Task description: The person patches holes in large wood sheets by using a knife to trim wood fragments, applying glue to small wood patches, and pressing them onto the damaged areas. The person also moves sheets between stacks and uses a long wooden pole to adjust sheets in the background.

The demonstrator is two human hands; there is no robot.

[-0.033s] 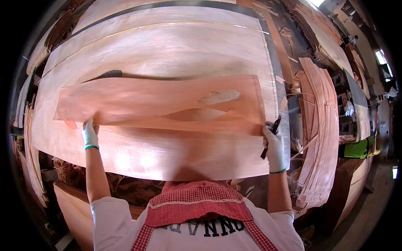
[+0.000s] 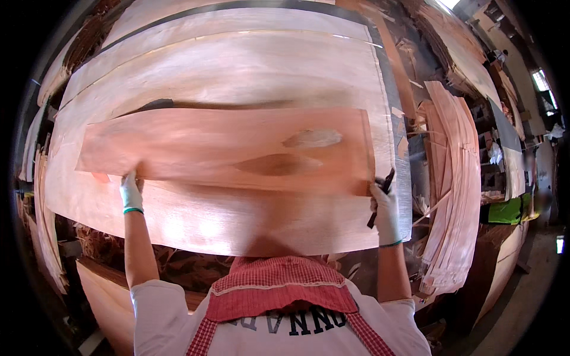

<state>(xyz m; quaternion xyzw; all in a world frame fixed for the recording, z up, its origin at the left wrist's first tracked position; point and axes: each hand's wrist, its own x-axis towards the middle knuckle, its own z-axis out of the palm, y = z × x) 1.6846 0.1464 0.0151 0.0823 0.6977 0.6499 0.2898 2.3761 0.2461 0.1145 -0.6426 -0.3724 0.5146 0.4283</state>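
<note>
A long reddish strip of wood veneer lies crosswise over a large pale veneer sheet. Its right half has an oval hole with pale wood showing through, and a darker leaf-shaped patch beside it. My left hand, in a white glove with a green cuff, pinches the strip's near edge toward the left end. At the near right corner, my gloved right hand grips the strip. It also holds a slim black tool, whose ends stick out above and below the fingers; its kind is unclear.
Bundled reddish veneer strips stand to the right of the sheet. A taller veneer stack is at the far right. Veneer scraps lie below the near edge. A dark gap shows behind the strip, and a bright green object sits at right.
My right hand and the strip's right end have shifted slightly left and nearer to me. My left hand has moved a little right. Both hands keep their hold.
</note>
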